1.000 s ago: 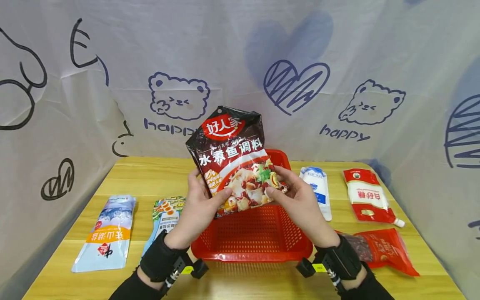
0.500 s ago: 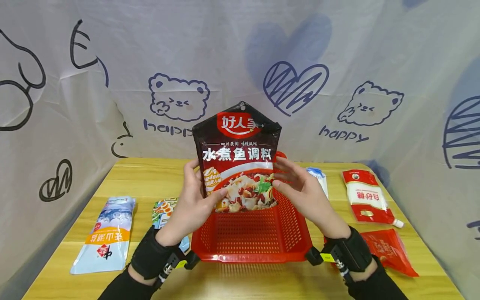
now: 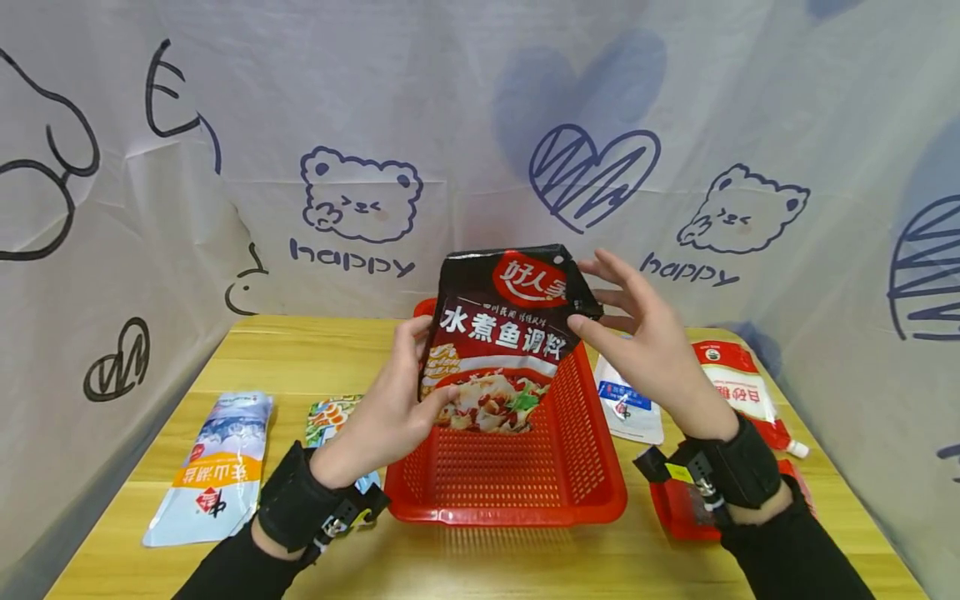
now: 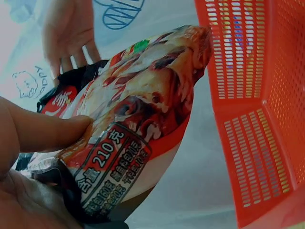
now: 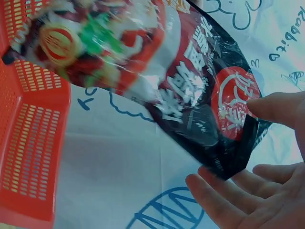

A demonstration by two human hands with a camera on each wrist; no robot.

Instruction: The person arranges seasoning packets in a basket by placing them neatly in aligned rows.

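Observation:
Held tilted above the red plastic basket (image 3: 517,515) is a black and red seasoning packet (image 3: 487,367) with a picture of fish stew. My left hand (image 3: 382,417) pinches its lower left side, thumb on the front; in the left wrist view the thumb (image 4: 57,132) presses beside the printed weight. My right hand (image 3: 652,350) is at the packet's upper right corner. In the right wrist view its thumb tip overlaps the packet's red logo (image 5: 233,102), while the fairly straight fingers (image 5: 217,195) spread around the corner. The packet's top edge is bent.
Left of the basket lie a blue, orange and white pouch (image 3: 213,475) and a partly covered green and blue packet (image 3: 330,415). To the right are a white and blue pouch (image 3: 630,408), a red and white spouted pouch (image 3: 731,375) and a red packet (image 3: 678,504) under the right wrist.
The packet came upright, then leaned right, its top now lower. My right hand left its lower right side and moved up to the top corner. My left hand keeps its hold.

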